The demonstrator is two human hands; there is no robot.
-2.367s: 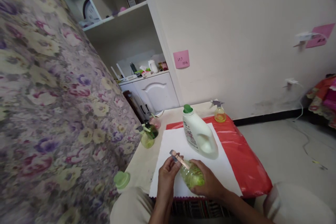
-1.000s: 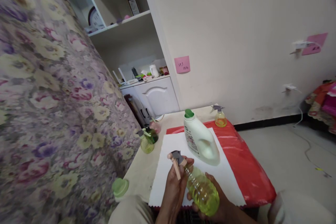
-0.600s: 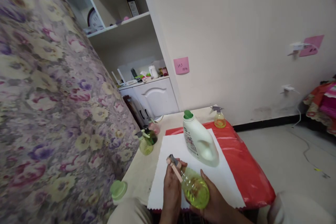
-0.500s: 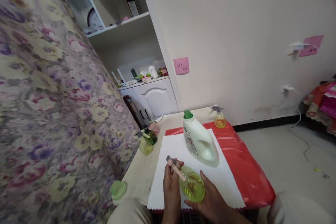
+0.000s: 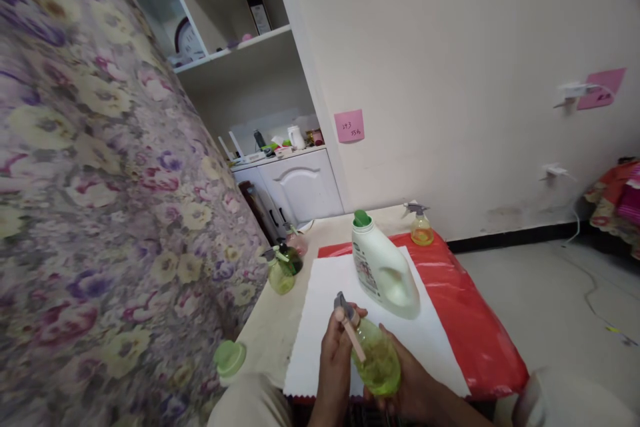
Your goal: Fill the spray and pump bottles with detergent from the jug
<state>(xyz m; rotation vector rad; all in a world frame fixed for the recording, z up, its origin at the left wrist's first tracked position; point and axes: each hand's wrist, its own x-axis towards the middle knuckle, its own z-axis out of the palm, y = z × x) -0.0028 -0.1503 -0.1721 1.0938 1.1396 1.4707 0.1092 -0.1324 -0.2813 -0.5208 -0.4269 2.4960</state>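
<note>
Left hand [image 5: 334, 355] got tilted sprayer [image 5: 379, 361] by neck, right hand [image 5: 411, 373] wrapped round its body, big jug [image 5: 383, 270] just behind.

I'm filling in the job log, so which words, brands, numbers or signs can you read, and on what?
Left pink note: probably "243", handwritten; second line unclear.
Right pink note: marks too small to read.
Pale jug: label too blurred.
Clock: numerals too blurred.
Shelf box: print too small.
Held spray bottle: no text seen.

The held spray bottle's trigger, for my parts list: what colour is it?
The trigger is peachy pink, clearest in the head view.
</note>
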